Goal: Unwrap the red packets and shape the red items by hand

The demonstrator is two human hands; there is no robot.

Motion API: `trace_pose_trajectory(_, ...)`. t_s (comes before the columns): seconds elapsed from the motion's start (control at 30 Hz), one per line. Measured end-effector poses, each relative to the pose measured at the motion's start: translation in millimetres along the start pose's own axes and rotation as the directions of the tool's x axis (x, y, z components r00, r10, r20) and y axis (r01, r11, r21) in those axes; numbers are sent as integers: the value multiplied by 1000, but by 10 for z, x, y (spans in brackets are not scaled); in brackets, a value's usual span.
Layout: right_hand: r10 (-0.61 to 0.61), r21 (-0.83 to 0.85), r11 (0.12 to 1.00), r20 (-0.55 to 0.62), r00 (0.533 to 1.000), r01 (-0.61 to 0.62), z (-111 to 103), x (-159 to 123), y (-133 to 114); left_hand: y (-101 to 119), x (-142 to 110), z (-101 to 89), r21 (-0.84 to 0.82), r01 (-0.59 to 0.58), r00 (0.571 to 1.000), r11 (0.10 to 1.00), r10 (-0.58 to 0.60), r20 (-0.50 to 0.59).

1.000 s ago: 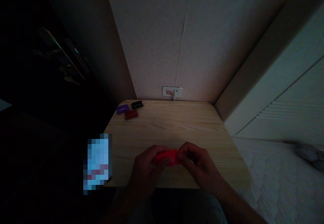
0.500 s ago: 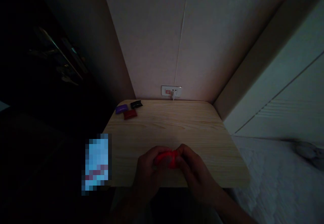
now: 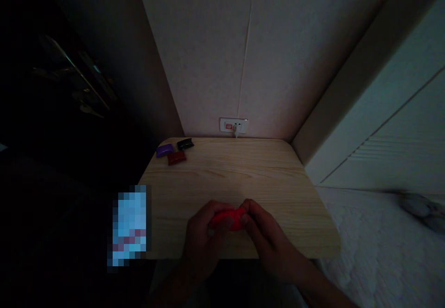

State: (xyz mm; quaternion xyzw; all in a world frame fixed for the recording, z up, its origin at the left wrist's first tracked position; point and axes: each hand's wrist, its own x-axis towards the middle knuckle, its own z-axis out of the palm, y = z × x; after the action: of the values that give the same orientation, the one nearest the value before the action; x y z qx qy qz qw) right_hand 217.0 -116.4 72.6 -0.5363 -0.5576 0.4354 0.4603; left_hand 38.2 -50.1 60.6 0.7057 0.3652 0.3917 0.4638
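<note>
Between my two hands, just above the near part of the table, is a soft-looking bright red lump (image 3: 231, 218), resembling modelling clay. My left hand (image 3: 203, 236) wraps around its left part, with the thumb across the front. The narrower right end is pinched between thumb and fingers of my right hand (image 3: 266, 234). My fingers hide some of the lump. Near the table's far left corner lie three small shiny packets: a purple packet (image 3: 164, 150), a black packet (image 3: 185, 144) and a dark red packet (image 3: 177, 158).
The light wood-grain table (image 3: 222, 173) stands against a pale wall with a socket plate (image 3: 233, 125) and a plug in it. A white panelled cabinet (image 3: 389, 127) rises at right, above a quilted pale surface (image 3: 368, 243). A dark door with a handle (image 3: 55, 72) is at left.
The red lump's right end looks narrower between my right fingers, and my left thumb lies further over it. The whole view has shifted slightly. The packets lie as before.
</note>
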Motion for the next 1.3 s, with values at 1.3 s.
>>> trace_pose_trajectory(1.3, -127, -168, 974, 143, 981, 151, -119, 194, 26, 98, 313, -150, 164, -9, 918, 986, -56, 392)
